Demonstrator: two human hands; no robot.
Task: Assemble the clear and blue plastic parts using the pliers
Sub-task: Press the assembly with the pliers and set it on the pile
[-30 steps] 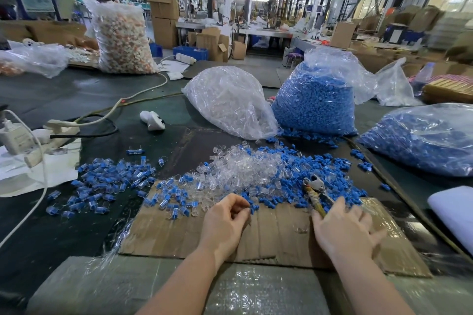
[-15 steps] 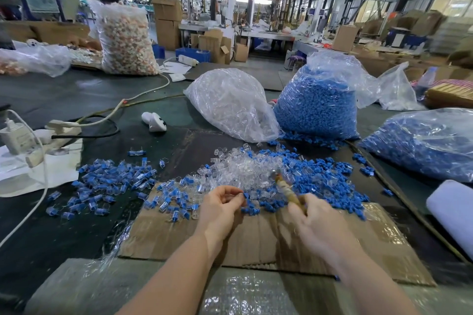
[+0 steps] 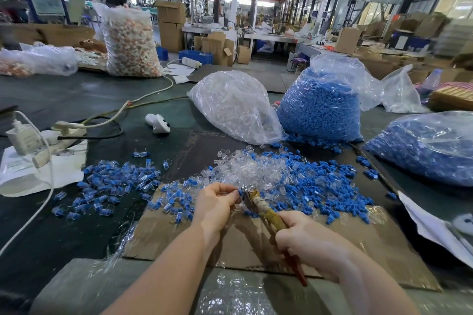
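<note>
My right hand (image 3: 304, 240) grips the handles of the worn pliers (image 3: 261, 208), whose jaws point up and left. My left hand (image 3: 217, 202) pinches a small clear and blue part (image 3: 240, 191) right at the jaws. Behind my hands lies a heap of loose clear parts (image 3: 245, 169), and loose blue parts (image 3: 320, 186) spread to the right. A pile of joined clear-and-blue pieces (image 3: 112, 181) covers the table to the left. All of this sits on or beside a flat cardboard sheet (image 3: 358, 245).
A bag of clear parts (image 3: 235, 107) and two bags of blue parts (image 3: 322, 107) (image 3: 430, 148) stand behind the heaps. A power strip with cables (image 3: 64, 130), a charger and white paper lie at the left. A white sheet (image 3: 435, 225) is at the right edge.
My right hand picked the pliers up from the blue parts and swung them left to my left hand. My left hand rose slightly with the part pinched.
</note>
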